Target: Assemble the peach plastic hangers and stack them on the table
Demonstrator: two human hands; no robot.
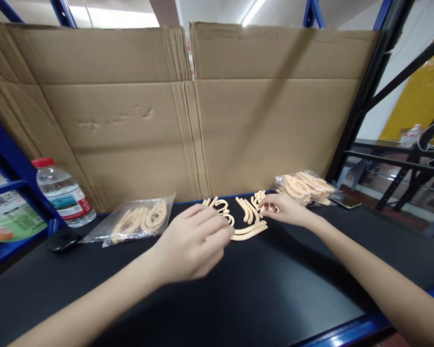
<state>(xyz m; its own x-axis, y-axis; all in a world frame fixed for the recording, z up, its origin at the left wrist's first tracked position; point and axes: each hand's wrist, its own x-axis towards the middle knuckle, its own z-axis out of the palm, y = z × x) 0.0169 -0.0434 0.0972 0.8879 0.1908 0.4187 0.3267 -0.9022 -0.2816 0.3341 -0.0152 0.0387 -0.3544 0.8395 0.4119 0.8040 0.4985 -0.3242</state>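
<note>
My left hand (195,241) is over the table, its fingers curled and slightly blurred. Whatever it may hold is hidden. It partly covers a group of pale curved wooden pieces, and long curved strips (251,231) show just past its fingertips. At the far side of the table, my right hand (284,209) has thumb and fingers closed around a small wooden piece (274,207) in a little pile of ring-like pieces (259,196). Left of that pile lie several curved wooden bars (246,209). Beyond my left hand are hook-shaped pieces (222,204).
A clear bag of wooden parts (141,221) lies at the left; another packed bag (304,187) sits at the back right beside a phone (347,201). A water bottle (63,195) and a dark object (63,241) are far left. Cardboard panels (123,120) wall off the back.
</note>
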